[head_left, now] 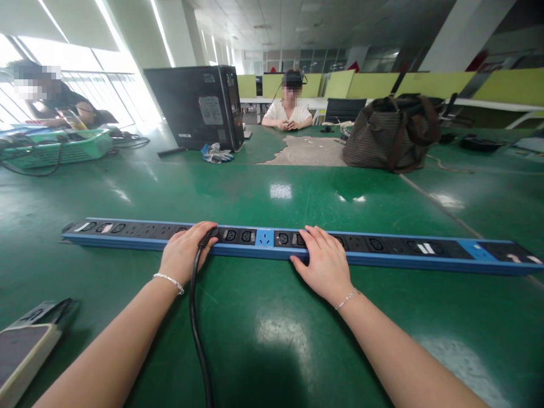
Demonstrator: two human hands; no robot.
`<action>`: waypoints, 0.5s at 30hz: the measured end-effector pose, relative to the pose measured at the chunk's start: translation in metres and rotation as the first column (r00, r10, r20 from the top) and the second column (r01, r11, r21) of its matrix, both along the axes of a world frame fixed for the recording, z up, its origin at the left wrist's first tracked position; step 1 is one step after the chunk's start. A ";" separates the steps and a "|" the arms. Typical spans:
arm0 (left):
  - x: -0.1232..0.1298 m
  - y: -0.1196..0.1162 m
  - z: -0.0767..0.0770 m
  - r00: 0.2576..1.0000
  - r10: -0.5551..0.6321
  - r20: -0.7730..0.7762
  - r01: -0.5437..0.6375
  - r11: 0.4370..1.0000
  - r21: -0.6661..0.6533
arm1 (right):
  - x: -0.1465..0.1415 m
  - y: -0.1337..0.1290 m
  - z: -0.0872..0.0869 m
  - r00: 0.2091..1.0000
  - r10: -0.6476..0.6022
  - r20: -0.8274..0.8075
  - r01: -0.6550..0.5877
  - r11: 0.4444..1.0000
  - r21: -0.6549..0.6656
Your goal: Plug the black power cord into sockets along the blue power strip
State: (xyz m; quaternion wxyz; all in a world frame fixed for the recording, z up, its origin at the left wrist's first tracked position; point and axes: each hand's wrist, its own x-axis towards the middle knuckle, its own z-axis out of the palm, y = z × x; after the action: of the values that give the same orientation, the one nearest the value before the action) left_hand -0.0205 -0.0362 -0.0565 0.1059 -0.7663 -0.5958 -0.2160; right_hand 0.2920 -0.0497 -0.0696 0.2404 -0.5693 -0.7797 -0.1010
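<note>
A long blue and black power strip (264, 238) with rows of sockets lies across the green table. My left hand (186, 249) rests on it left of the blue centre socket, its fingers closed around the plug end of a black cable (193, 317). The cable runs down toward the bottom edge of the view. Right of the centre socket, my right hand (325, 260) lies over the strip with fingers spread on top and the thumb at the near side.
Behind the strip stand a black computer case (195, 107), a glove (217, 153) and a striped bag (382, 133) on the table (238, 192). A green basket (80, 148) is far left, a white-edged device (25, 351) near left. Two people sit beyond.
</note>
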 end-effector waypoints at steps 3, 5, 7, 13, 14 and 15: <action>0.000 0.000 -0.002 1.000 0.001 0.020 -0.002 1.000 0.017 | 0.000 0.000 0.000 1.000 -0.003 0.007 0.003 1.000 -0.005; -0.001 0.001 -0.002 0.999 -0.006 0.036 0.006 1.000 0.016 | 0.001 0.001 -0.001 1.000 0.000 0.009 0.001 1.000 -0.005; -0.001 0.001 -0.002 0.999 -0.019 0.051 0.019 1.000 0.002 | 0.001 0.001 -0.002 1.000 0.006 0.010 -0.006 1.000 -0.003; 0.000 0.001 -0.002 0.994 -0.013 0.106 0.013 1.000 0.000 | 0.002 0.002 -0.002 1.000 0.011 0.013 -0.011 1.000 0.001; 0.000 0.001 -0.002 0.992 -0.017 0.121 0.017 1.000 0.005 | 0.002 0.001 -0.002 1.000 0.011 0.011 -0.011 1.000 0.003; 0.001 0.001 -0.001 0.989 -0.021 0.143 0.019 1.000 0.010 | 0.002 0.001 -0.002 1.000 0.012 0.010 -0.012 1.000 0.004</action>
State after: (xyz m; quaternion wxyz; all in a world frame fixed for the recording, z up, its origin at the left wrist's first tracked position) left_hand -0.0198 -0.0355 -0.0580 0.0640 -0.7542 -0.5932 -0.2742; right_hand 0.2938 -0.0485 -0.0712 0.2383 -0.5636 -0.7841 -0.1038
